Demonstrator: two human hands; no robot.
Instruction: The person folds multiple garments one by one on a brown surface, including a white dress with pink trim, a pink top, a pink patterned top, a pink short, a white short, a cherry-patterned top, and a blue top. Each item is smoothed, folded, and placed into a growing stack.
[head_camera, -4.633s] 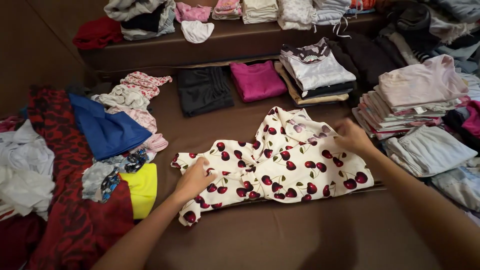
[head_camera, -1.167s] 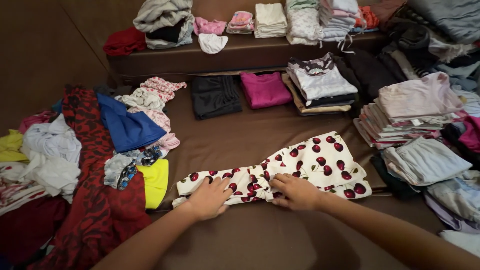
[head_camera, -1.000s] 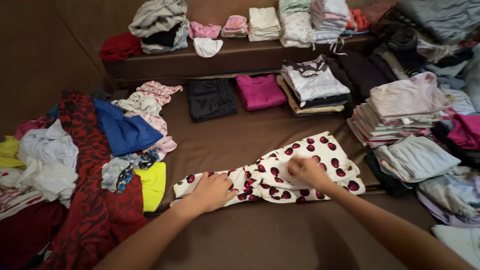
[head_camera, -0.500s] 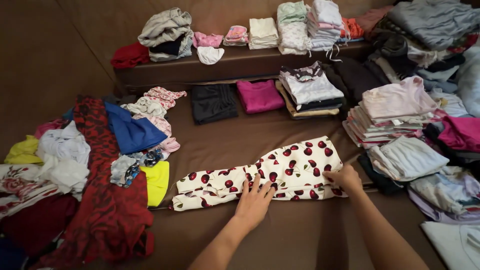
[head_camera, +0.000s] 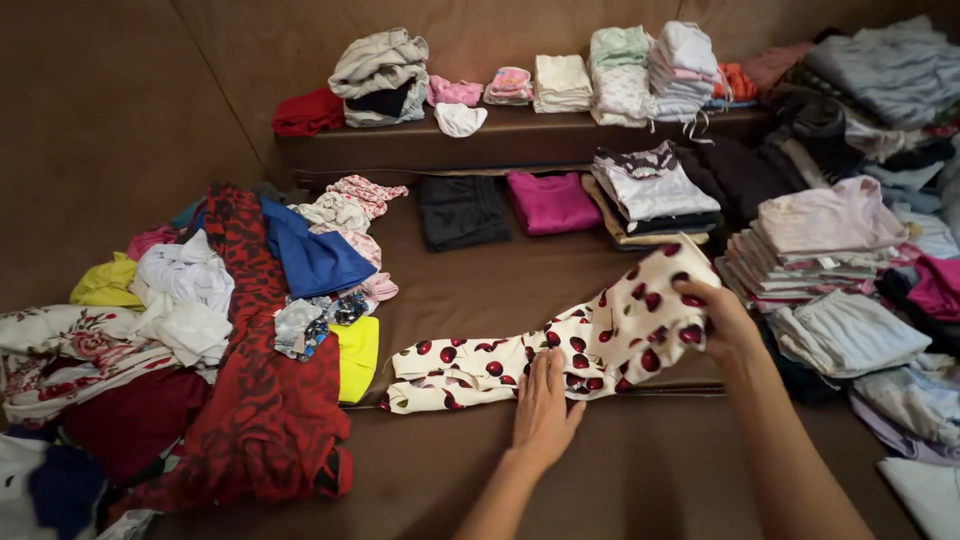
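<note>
A cream garment printed with dark red cherries (head_camera: 470, 362) lies folded into a long strip on the brown surface (head_camera: 620, 470). My left hand (head_camera: 545, 405) presses flat on its middle, fingers spread. My right hand (head_camera: 722, 315) grips the strip's right end and holds it lifted off the surface, turned over toward the left.
An unfolded heap with a red patterned cloth (head_camera: 260, 400), a blue piece (head_camera: 315, 258) and a yellow piece (head_camera: 357, 355) lies left. Folded stacks (head_camera: 815, 240) stand right. Black (head_camera: 462, 210) and magenta (head_camera: 552, 200) folded items and more stacks on the ledge (head_camera: 500, 135) sit at the back.
My right hand has lifted the strip's right end up and inward. My left hand stays pressed on the middle. The view has shifted slightly.
</note>
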